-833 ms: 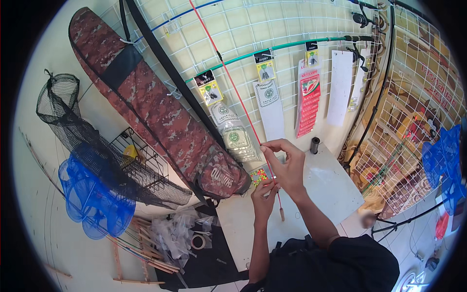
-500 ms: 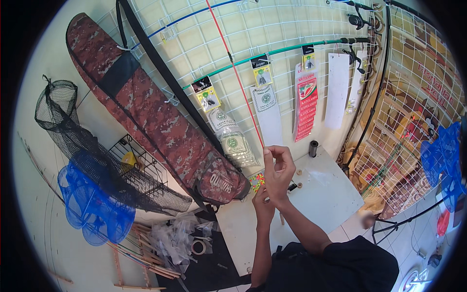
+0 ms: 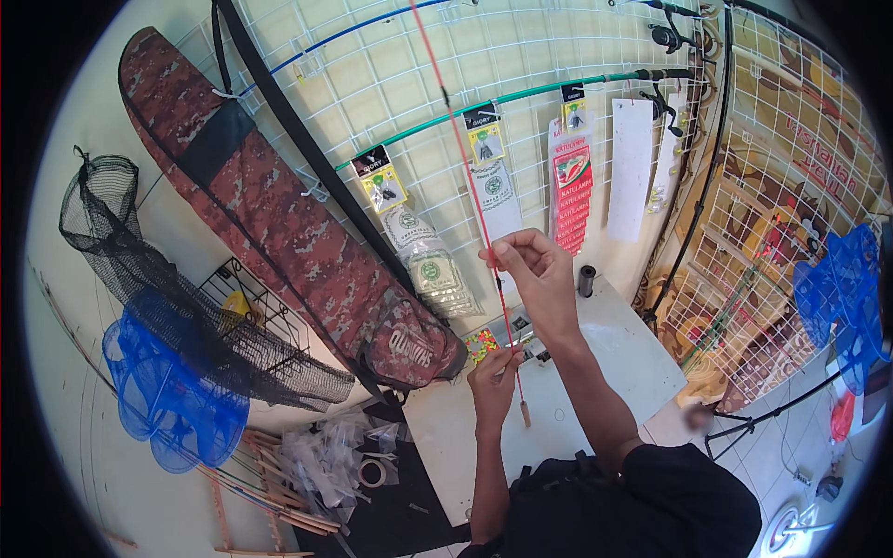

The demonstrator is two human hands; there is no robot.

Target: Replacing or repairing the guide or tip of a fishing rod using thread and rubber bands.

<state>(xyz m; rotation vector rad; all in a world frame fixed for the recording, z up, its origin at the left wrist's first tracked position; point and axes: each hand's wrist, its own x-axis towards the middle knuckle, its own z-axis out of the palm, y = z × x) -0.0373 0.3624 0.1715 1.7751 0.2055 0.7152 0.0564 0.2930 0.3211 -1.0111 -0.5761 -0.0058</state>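
A thin red rod [image 3: 481, 214] with small black fittings runs down past my hands to a pale handle [image 3: 526, 416] over the white work board [image 3: 605, 372]. My right hand [image 3: 535, 279] pinches the rod high up, thumb and forefinger together. Lower down, my left hand [image 3: 495, 381] is closed round the same rod. Behind the hands lie a packet of bright multicoloured beads [image 3: 481, 346] and some small items too partly hidden to name.
Red camouflage bag [image 3: 242, 205], black mesh net [image 3: 102, 214], blue nets [image 3: 181, 409], wire grid with rods and hanging packets [image 3: 572, 195]. Black cylinder [image 3: 586, 281] at the board's back; plastic bags and tape roll [image 3: 372, 472] at left; stand [image 3: 726, 423] at right.
My right hand has risen along the red rod, exposing a black fitting below it. My left hand stays low on the rod. The whole view has shifted slightly.
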